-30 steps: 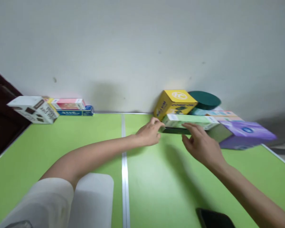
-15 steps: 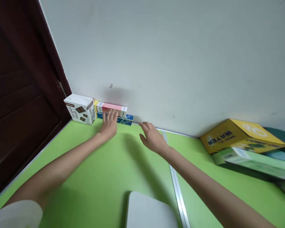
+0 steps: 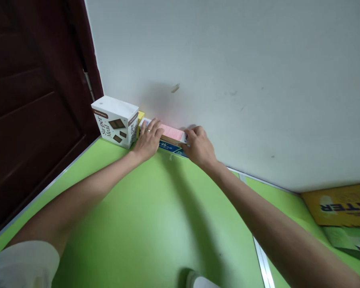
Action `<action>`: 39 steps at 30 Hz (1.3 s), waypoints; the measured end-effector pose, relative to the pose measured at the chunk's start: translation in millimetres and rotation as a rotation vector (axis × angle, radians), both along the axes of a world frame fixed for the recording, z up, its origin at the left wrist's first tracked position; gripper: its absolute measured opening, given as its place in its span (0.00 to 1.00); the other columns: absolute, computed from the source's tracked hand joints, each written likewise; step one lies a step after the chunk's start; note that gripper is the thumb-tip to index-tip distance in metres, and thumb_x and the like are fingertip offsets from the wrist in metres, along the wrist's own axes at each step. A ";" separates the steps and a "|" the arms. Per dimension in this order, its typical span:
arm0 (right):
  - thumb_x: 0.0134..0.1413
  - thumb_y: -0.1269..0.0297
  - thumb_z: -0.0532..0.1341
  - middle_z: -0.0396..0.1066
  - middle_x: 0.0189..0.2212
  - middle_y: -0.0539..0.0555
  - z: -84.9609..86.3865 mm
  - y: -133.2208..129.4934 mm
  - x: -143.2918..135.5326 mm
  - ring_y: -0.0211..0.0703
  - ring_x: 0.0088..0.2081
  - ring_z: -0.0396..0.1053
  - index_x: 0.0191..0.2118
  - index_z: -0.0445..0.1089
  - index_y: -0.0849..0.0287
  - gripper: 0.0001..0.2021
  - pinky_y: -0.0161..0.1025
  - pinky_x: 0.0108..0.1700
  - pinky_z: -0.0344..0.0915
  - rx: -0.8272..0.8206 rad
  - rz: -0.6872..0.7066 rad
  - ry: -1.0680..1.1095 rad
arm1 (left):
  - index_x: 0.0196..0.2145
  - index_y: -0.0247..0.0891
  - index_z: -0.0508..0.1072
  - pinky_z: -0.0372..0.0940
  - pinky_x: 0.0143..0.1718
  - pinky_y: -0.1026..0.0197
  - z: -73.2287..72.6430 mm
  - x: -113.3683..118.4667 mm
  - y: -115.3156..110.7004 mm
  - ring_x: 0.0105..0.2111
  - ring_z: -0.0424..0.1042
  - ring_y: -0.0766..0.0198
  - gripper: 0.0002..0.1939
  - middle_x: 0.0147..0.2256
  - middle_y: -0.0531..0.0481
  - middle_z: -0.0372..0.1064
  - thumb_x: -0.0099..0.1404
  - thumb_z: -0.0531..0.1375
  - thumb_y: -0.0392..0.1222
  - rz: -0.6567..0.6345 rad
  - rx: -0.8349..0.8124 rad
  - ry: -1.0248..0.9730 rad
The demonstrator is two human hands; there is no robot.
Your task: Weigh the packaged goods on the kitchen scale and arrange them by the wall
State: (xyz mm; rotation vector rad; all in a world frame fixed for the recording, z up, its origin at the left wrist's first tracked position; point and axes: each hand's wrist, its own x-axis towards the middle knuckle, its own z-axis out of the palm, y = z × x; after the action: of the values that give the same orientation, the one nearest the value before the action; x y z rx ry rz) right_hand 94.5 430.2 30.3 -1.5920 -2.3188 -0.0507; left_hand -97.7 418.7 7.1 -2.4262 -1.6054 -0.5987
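A long pink-and-white box (image 3: 171,132) lies on top of a blue box (image 3: 171,148) against the wall. My left hand (image 3: 149,141), with a ring on one finger, has its fingers bent over the left end of the pink box. At the opposite end, my right hand (image 3: 200,147) grips the box's white corner between thumb and fingers. A white carton printed "Super Meal" (image 3: 115,127) stands upright to the left. Between it and the stack, a narrow yellow box (image 3: 141,116) shows partly. My hands cover both ends of the pink box and some of the blue one.
The green tabletop (image 3: 138,224) meets a pale wall (image 3: 228,72) at the back and a dark red door (image 3: 33,112) at left. A yellow "WATER" carton (image 3: 342,204) and a green box (image 3: 345,238) sit at right. A white rounded object (image 3: 201,282) shows at the bottom.
My right hand has moved left from beside the stack and taken hold of the pink box's right end. My left hand now curls over its left end. The view has shifted closer.
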 end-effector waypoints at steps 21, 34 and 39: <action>0.55 0.62 0.62 0.67 0.47 0.60 31.1 -345.9 147.7 0.45 0.35 0.71 0.55 0.62 0.57 0.21 0.45 0.38 0.71 -0.638 0.109 0.292 | 0.57 0.40 0.64 0.68 0.49 0.43 47.3 44.6 -287.7 0.53 0.68 0.47 0.30 0.53 0.40 0.68 0.58 0.66 0.42 -0.341 -0.780 -0.022; 0.49 0.61 0.68 0.61 0.56 0.63 29.2 -376.4 170.7 0.40 0.37 0.70 0.63 0.54 0.57 0.37 0.43 0.43 0.71 -0.624 0.087 0.564 | 0.67 0.50 0.47 0.68 0.51 0.45 43.0 -6.4 -290.7 0.56 0.67 0.42 0.49 0.65 0.43 0.54 0.51 0.64 0.55 -0.126 -0.736 0.016; 0.52 0.73 0.62 0.68 0.46 0.60 12.9 -373.0 157.7 0.42 0.37 0.69 0.55 0.63 0.64 0.22 0.43 0.42 0.71 -0.503 0.207 0.554 | 0.44 0.52 0.74 0.72 0.40 0.57 50.6 21.5 -281.0 0.42 0.76 0.50 0.16 0.44 0.51 0.76 0.57 0.58 0.53 -0.275 -0.789 -0.073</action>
State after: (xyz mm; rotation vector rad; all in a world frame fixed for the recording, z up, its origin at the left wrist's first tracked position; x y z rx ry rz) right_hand 252.2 57.2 43.3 -1.3158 -2.1100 0.9608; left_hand -76.3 137.7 57.6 -3.2470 -1.7893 -0.0680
